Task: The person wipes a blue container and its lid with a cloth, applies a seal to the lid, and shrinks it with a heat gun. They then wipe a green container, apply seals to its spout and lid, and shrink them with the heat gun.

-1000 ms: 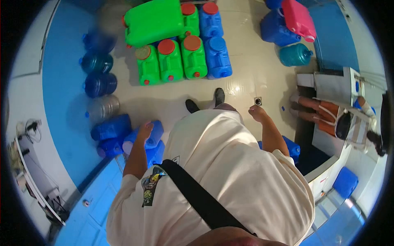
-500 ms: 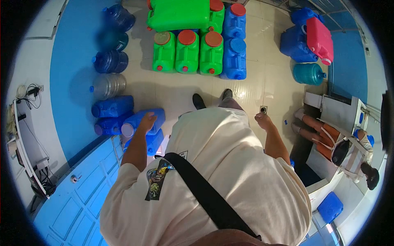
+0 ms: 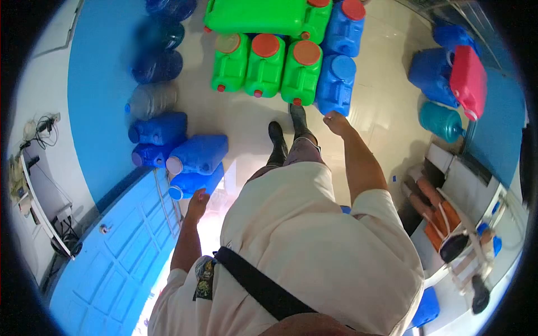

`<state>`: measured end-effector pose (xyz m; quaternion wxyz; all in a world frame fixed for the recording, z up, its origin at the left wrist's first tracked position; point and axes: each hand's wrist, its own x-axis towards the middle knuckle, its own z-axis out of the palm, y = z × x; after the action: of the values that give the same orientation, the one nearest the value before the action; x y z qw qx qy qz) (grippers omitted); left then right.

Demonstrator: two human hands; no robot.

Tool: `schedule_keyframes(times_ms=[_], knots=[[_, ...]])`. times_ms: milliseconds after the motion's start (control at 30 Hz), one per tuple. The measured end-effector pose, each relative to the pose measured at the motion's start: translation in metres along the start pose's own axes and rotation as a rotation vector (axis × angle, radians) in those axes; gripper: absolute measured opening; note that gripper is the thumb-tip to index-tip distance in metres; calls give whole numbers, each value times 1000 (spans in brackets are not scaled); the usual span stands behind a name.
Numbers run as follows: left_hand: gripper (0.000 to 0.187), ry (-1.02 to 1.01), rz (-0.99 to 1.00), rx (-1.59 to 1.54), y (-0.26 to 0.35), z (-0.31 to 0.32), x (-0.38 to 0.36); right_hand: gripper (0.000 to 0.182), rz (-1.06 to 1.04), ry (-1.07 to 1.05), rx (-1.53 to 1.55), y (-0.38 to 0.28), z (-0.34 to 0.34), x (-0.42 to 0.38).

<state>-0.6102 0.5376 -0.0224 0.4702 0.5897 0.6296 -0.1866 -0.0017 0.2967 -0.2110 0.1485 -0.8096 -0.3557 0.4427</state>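
My right hand (image 3: pixel 336 124) swings forward with its fingers curled in, and no object shows in it. In this view it overlaps the lower end of a blue water jug (image 3: pixel 335 84) with a blue cap. Left of that jug stand green jugs with red caps, the closest being a green jug (image 3: pixel 301 73). Down at my left side, my left hand (image 3: pixel 197 205) has its fingers loosely curled, and nothing is visible in it. Just above it lies a blue jug (image 3: pixel 202 180) on its side, beneath another blue jug (image 3: pixel 203 153) with a pale cap.
Large round water bottles (image 3: pixel 151 101) line the blue wall at left. A light-blue door (image 3: pixel 120 241) stands at lower left. At right, a pink jug (image 3: pixel 468 81) rests by blue containers and a teal bottle (image 3: pixel 441 121). A seated person (image 3: pixel 434 210) is at far right.
I have stepped forward toward the green and blue jugs. My right hand has swung forward and my left hand back. The door now looks further open, with bright light beside it.
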Motion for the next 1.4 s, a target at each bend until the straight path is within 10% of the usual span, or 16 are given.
schedule_keyframes(times_ms=[400, 800, 1100, 1167, 1400], knots=[[50, -5, -605, -264, 21, 42, -164, 59, 250, 73, 329, -23, 15, 205], [49, -19, -704, -359, 45, 75, -188, 89, 537, 229, 514, -48, 35, 228], [47, -24, -570, -362, 29, 63, -166, 65, 299, 437, 913, -64, 56, 191], [45, -72, -371, -440, 11, 60, -152, 62, 267, 493, 424, -68, 64, 172], [36, 5, 398, 49, 12, 19, -14, 55, 174, 682, 623, -147, -29, -15]])
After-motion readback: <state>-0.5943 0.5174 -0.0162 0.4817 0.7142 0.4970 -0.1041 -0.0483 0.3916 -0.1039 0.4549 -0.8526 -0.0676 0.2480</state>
